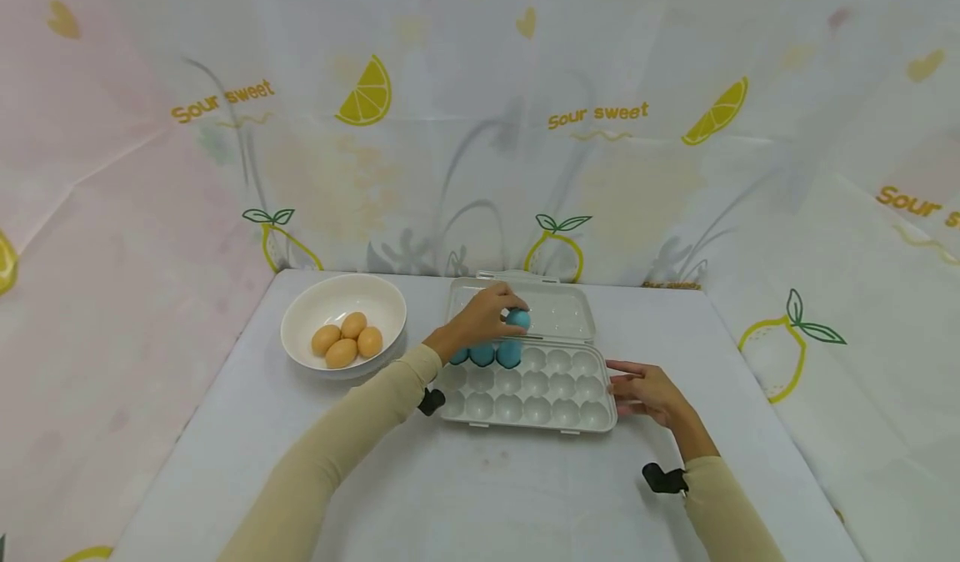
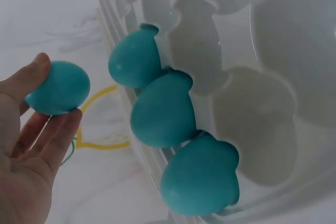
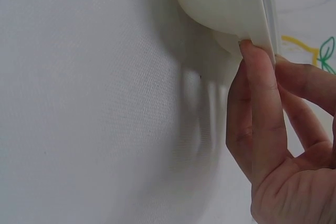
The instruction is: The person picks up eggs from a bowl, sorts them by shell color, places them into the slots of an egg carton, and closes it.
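Observation:
In the head view my left hand point(image 1: 480, 316) is raised over the back of an open egg box point(image 1: 517, 424). Thumb and fingers grip a blue egg point(image 2: 65, 90), held apart from the box in the left wrist view. Three more blue eggs point(image 1: 508, 353) sit side by side in the back row, at its left end. My right hand point(image 1: 651, 393) is at the box's right end; its fingertips pinch the rim point(image 3: 265, 30) there in the right wrist view. The lid point(image 1: 562, 310) lies folded back behind the cups.
A white bowl point(image 1: 291, 328) stands to the left of the box with several brown eggs point(image 1: 341, 353) inside. The white-covered table point(image 1: 480, 495) meets a printed lemon backdrop point(image 1: 465, 178) at the back and sides.

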A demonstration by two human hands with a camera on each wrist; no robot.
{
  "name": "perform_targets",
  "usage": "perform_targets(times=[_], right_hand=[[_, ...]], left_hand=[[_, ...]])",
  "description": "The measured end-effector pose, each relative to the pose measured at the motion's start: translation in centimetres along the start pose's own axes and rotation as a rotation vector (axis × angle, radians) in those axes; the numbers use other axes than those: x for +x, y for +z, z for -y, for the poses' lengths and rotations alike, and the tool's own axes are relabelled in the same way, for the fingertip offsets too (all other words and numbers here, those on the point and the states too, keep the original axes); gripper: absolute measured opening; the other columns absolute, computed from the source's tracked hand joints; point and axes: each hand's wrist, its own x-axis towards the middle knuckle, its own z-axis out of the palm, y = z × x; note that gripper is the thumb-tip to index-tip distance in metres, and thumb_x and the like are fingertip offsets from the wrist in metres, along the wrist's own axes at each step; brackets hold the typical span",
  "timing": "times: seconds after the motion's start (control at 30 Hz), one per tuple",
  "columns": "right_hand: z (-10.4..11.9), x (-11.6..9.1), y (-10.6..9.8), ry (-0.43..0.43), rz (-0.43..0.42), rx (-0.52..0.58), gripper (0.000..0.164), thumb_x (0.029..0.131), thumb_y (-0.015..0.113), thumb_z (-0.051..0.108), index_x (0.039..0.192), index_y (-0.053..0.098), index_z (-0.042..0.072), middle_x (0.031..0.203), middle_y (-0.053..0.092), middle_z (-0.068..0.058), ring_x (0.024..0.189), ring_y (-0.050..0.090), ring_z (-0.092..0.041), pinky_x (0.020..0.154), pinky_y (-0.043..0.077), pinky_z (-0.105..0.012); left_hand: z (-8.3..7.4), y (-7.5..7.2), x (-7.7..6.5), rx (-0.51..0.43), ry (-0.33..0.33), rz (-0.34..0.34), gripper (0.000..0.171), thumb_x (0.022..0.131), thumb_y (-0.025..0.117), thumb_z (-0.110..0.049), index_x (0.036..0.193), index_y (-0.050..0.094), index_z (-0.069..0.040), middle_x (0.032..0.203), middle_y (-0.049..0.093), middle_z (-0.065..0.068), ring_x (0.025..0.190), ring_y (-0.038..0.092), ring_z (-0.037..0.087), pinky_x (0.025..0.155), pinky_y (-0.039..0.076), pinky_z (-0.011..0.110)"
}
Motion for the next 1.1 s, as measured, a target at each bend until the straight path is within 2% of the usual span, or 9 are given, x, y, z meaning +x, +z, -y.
perform_targets(times=[0.27,0.5,0.83,0.97,1.1], right_hand=[[-0.1,0.1,-0.1,-0.011,0.005,0.000,0.060,0.089,0.067,0.005,0.144,0.044,0.000,0.124,0.061,-0.021,0.094,0.068,-0.024,0.074,0.058,-0.039],[-0.2,0.2,0.0,-0.005,-0.002,0.007,0.060,0.088,0.067,0.004,0.144,0.045,0.001,0.126,0.060,-0.022,0.093,0.068,-0.023,0.074,0.058,-0.039],[-0.3,0.3,0.0,-0.003,-0.007,0.000,0.059,0.088,0.067,0.004,0.143,0.047,0.001,0.122,0.062,-0.020,0.093,0.068,-0.024,0.073,0.058,-0.038],[-0.2,0.2,-0.1,-0.002,-0.011,0.010,0.059,0.088,0.067,0.004,0.143,0.046,0.001,0.119,0.064,-0.018,0.093,0.068,-0.023,0.073,0.058,-0.038],[-0.1,0.2,-0.1,-0.003,0.000,0.015,0.059,0.089,0.067,0.005,0.144,0.045,0.000,0.119,0.065,-0.019,0.093,0.068,-0.024,0.074,0.058,-0.038]], left_hand=[[-0.6,1.7,0.7,0.022,0.002,0.058,0.036,0.079,0.082,-0.018,0.111,0.071,-0.006,0.100,0.055,0.006,0.091,0.059,0.016,0.075,0.050,0.014],[-0.3,3.1,0.9,0.025,0.018,0.124,0.035,0.081,0.081,-0.015,0.111,0.070,-0.003,0.103,0.057,0.007,0.094,0.059,0.017,0.079,0.050,0.018],[-0.7,4.1,0.6,0.083,0.060,0.227,0.037,0.081,0.081,-0.018,0.114,0.069,-0.006,0.108,0.054,0.003,0.100,0.058,0.016,0.089,0.047,0.021],[-0.5,4.4,0.8,0.124,0.050,0.279,0.040,0.082,0.080,-0.022,0.117,0.068,-0.006,0.110,0.054,0.002,0.102,0.058,0.015,0.089,0.046,0.019],[-0.4,4.7,0.9,0.149,0.059,0.304,0.040,0.082,0.080,-0.022,0.117,0.068,-0.006,0.110,0.055,0.003,0.102,0.059,0.016,0.088,0.047,0.020]])
